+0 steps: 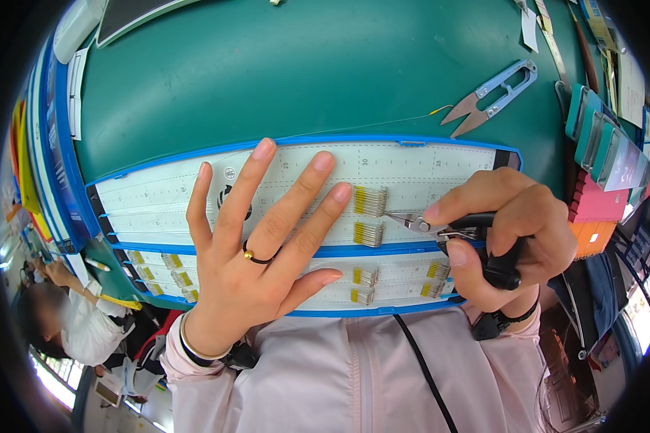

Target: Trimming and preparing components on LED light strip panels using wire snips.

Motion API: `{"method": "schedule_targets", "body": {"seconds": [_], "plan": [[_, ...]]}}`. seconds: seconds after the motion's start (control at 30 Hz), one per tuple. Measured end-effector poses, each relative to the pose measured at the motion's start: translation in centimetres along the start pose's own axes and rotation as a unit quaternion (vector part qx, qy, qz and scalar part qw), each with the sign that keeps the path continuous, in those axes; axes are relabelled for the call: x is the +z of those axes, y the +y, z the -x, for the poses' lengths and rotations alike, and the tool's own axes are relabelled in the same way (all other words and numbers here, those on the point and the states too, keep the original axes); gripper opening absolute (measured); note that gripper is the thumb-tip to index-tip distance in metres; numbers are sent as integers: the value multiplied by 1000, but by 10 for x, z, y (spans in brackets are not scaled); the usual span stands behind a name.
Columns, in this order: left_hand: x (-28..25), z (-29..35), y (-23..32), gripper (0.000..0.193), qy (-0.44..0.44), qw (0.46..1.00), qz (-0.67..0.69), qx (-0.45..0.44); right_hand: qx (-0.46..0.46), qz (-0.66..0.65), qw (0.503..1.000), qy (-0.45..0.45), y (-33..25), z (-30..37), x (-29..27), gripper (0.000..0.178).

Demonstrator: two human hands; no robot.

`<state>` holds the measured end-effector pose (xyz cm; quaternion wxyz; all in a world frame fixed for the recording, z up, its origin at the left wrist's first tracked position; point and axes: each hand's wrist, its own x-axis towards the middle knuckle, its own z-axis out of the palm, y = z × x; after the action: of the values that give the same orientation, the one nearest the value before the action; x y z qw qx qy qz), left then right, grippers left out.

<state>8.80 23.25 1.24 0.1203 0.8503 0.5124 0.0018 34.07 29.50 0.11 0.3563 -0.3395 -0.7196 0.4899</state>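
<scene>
The left hand (256, 249) lies flat and spread wide on the long white ruler board (159, 195), fingers fanned, a dark ring on one of them; it looks like it is pinning the board down so it can't slide on the smooth green table (267, 72). The right hand (509, 234) is curled tight around black-handled pliers (440, 225), thumb and forefinger squeezing the grips, and the thin metal nose reaches left to a small bundle of yellow-tipped pins (370, 200) sitting on the board's far strip. I can't tell whether the tips actually bite the pins or just touch them. More bundles lie in rows: one (369, 233) just nearer, others along the near strip. The board is blue-edged with printed scale lines, glossy plastic by the look of it. At the far right, pale blue thread snips (492, 97) rest open on the table.
</scene>
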Motion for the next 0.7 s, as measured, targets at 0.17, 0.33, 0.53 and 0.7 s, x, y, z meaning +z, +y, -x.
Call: {"method": "schedule_targets", "body": {"seconds": [0.17,0.33,0.53,0.7], "plan": [[3,2,4,51,42,999,29,-11,-17,-3,1000,14,2,1,2,29],[5,12,2,24,94,994,51,11,-17,-3,1000,16,2,1,2,29],[7,20,-6,16,103,991,75,43,-8,-3,1000,16,3,2,1,28],[3,7,-1,32,74,996,57,5,-20,7,1000,8,3,0,2,29]]}}
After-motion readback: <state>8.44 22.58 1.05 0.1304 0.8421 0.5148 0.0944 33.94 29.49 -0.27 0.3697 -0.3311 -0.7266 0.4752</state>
